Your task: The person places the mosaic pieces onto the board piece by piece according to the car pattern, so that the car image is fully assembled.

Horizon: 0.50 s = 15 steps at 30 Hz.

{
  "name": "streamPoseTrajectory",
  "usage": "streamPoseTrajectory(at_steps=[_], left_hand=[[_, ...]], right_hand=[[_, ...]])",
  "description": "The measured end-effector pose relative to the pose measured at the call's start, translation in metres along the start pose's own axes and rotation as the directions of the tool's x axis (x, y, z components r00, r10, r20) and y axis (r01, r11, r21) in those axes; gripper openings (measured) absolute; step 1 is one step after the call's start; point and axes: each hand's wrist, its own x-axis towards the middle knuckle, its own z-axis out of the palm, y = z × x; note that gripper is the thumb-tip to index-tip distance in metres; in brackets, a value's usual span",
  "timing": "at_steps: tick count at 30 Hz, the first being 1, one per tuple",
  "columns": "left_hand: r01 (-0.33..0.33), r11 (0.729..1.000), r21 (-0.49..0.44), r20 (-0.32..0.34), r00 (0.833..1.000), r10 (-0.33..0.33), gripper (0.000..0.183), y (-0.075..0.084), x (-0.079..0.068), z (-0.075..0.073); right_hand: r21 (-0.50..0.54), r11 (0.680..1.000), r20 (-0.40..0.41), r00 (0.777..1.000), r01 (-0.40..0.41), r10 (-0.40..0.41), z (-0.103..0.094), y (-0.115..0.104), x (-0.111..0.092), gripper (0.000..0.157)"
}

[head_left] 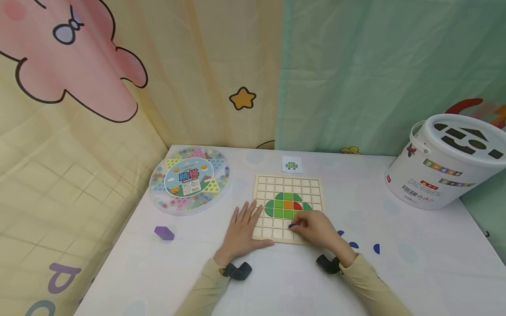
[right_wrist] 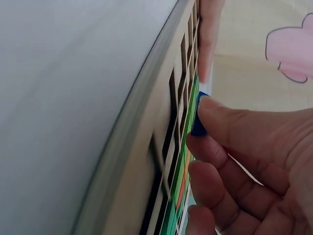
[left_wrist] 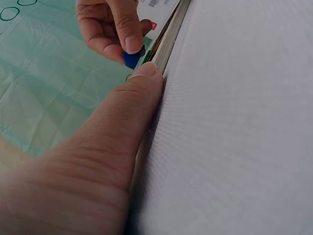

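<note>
A wooden grid board [head_left: 312,190] lies on the table, with green, orange and red tiles [head_left: 278,204] set in its middle cells. My right hand [head_left: 319,227] pinches a small blue tile [right_wrist: 199,115] between thumb and fingertips, just over the board's lower half. My left hand [head_left: 243,232] lies flat with fingers spread at the board's left edge, its thumb [left_wrist: 122,112] along the near edge. Several dark blue half-round tiles [head_left: 353,245] lie to the right of my right hand. A small picture card [head_left: 291,164] with a green pattern sits behind the board.
A round clear case of Chinese checkers [head_left: 189,180] stands at the back left, with a purple block [head_left: 164,233] nearer the front. At the back right is a white bucket [head_left: 415,184] with shaped holes in its lid. Printed curtains [head_left: 205,66] hang behind the table.
</note>
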Motion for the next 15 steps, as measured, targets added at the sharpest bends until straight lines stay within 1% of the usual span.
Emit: streamPoseTrajectory(at_steps=[2, 9, 15], left_hand=[[0.0, 1.0, -0.002, -0.004, 1.0, 0.0, 0.104, 0.0, 0.0, 0.0], [-0.002, 1.0, 0.004, 0.0, 1.0, 0.002, 0.104, 0.0, 0.001, 0.0], [0.005, 1.0, 0.002, 0.003, 1.0, -0.005, 0.104, -0.001, 0.001, 0.0]], right_hand=[[-0.01, 1.0, -0.001, 1.0, 0.001, -0.001, 0.006, -0.005, 0.005, 0.007], [-0.042, 0.998, -0.029, 0.998, 0.045, -0.047, 0.02, -0.018, 0.019, 0.004], [-0.053, 0.999, -0.057, 0.998, 0.012, -0.015, 0.027, -0.026, 0.025, 0.005]])
